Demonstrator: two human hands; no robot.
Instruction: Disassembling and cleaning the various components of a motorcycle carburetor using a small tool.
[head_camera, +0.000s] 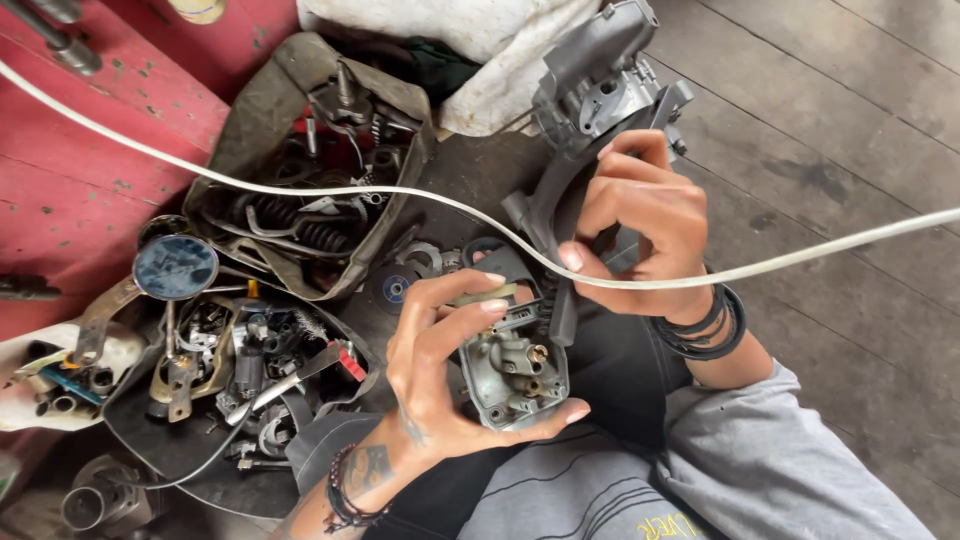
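Note:
My left hand (440, 360) grips a small grey metal carburettor body (515, 375) with brass fittings, thumb under it and fingers curled over its top. My right hand (635, 225) is closed around a large dark grey engine housing part (600, 90) that reaches up and away from me, with the index finger pointing down towards the carburettor. Both parts are held above my lap, close together. A white cable (300, 190) crosses the whole view in front of both hands.
A worn canvas tool bag (265, 110) holding springs and metal parts lies open at upper left. Below it a black tray (170, 440) holds several small parts and tools. A red wooden surface (70, 170) lies left, grey floorboards (850, 130) right, and a white cloth (490, 50) at top.

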